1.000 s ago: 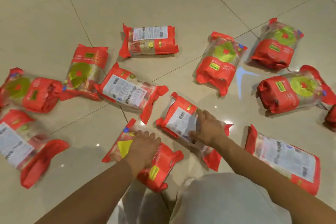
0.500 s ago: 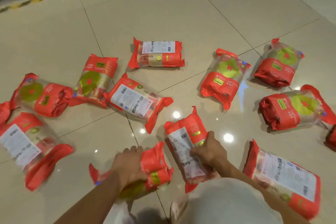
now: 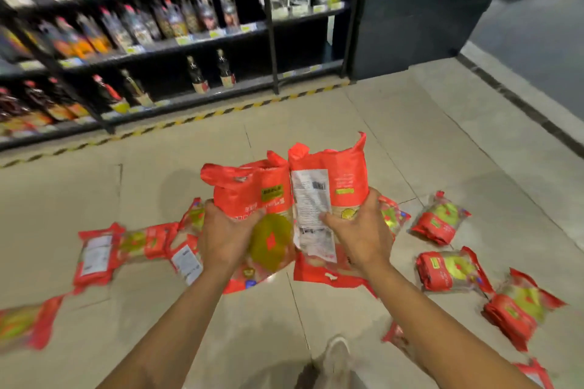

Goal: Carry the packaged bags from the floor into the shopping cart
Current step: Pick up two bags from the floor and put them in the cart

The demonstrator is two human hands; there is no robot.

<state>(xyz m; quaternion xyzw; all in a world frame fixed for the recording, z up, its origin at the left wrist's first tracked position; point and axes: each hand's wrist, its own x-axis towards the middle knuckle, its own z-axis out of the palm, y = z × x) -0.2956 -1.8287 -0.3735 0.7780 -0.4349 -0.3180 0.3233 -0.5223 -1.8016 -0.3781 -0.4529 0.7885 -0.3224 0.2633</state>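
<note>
Left hand (image 3: 226, 238) curls round left bag (image 3: 249, 196), right hand (image 3: 363, 232) round right bag (image 3: 339, 180); both upright, 12 o'clock. Soft, slick film, probably light: grip mid-body. Spare bags (image 3: 441, 224) lie 9 to 4 o'clock.

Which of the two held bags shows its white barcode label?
The right bag, gripped by the right hand; the left bag, in the left hand, shows a green disc instead.

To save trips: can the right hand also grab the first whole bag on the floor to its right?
Probably not: the right hand grips an upright bag, so it is full, though nothing blocks the way to that floor bag.
</note>
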